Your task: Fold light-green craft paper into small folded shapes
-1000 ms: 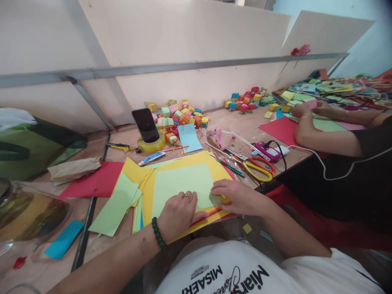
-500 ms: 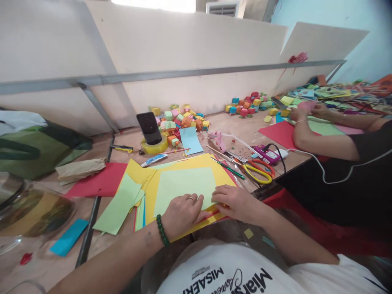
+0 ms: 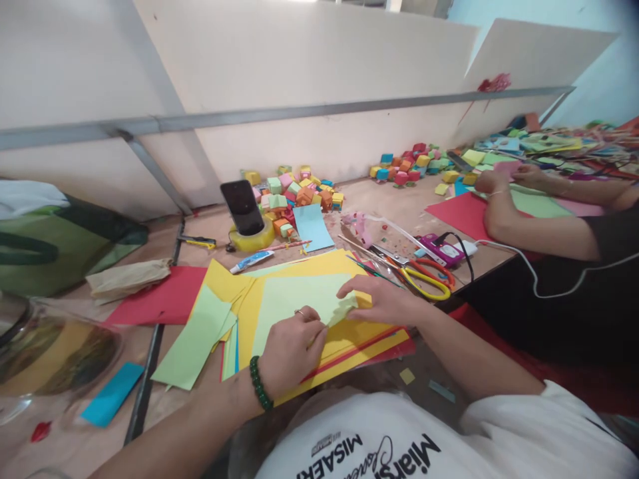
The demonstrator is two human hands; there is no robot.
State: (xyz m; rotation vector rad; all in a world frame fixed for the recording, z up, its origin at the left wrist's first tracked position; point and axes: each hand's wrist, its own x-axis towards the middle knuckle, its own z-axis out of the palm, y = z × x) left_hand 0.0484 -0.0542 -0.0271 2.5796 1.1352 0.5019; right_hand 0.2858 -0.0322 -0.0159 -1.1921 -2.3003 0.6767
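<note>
A light green sheet of paper (image 3: 294, 296) lies on a stack of yellow sheets (image 3: 367, 332) in front of me. My left hand (image 3: 294, 342), with a ring and a green bead bracelet, has its fingers curled onto the near edge of the green sheet. At the right, my right hand (image 3: 382, 301) arches over the same sheet, thumb and fingers at its near right corner, which is bent up. Red and other coloured sheets show under the yellow ones. Left of the stack lies a light green strip (image 3: 194, 339).
Behind stand a phone (image 3: 243, 207) on a tape roll and a heap of folded paper cubes (image 3: 294, 196). Scissors (image 3: 424, 279), pencils and a purple power strip (image 3: 439, 249) lie to the right. A glass pot (image 3: 60, 346) stands left. A co-worker's hands (image 3: 504, 179) work at far right.
My right hand has moved up and inward, and the green sheet's near right corner is now raised. My left hand has shifted slightly left, its fingers more curled. The view has tilted slightly.
</note>
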